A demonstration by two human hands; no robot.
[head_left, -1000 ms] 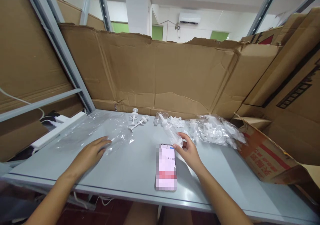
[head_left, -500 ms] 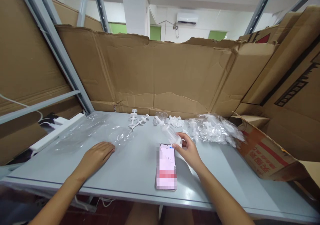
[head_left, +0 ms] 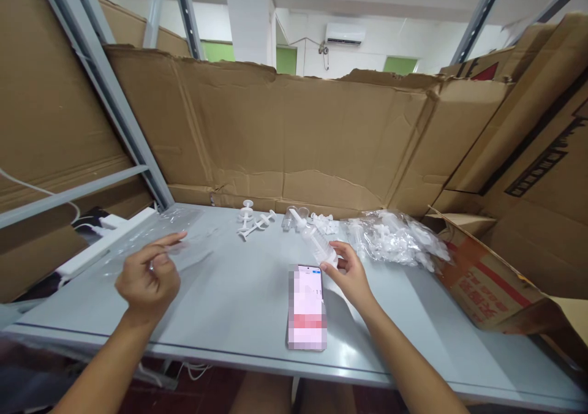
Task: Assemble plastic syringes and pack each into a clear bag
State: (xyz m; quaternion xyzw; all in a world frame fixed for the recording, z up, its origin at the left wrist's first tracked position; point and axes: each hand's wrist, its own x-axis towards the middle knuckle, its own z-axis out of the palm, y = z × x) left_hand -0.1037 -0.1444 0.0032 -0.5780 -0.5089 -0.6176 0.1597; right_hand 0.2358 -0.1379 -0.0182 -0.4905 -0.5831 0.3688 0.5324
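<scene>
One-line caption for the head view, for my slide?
Right hand holds a syringe beside a phone; left hand pinches a clear bag.

1. The table (head_left: 239, 304) runs across the front, with a cardboard wall (head_left: 298, 138) standing along its back edge
2. A phone (head_left: 307, 307) lies flat near the front edge, about the middle
3. Just behind the phone, the right hand (head_left: 351, 276) grips a syringe (head_left: 315, 242) that slants away toward the wall
4. Well to the left, the left hand (head_left: 147, 279) is raised over the table, pinching a plastic sheet (head_left: 184, 242) that spreads behind it
5. Along the back, left to right: loose plungers (head_left: 252, 219), small caps (head_left: 324, 223), a bag of parts (head_left: 395, 239)
6. At the table's right end lies a cardboard box (head_left: 491, 285) – at the left end, a power strip (head_left: 103, 239), off the edge
</scene>
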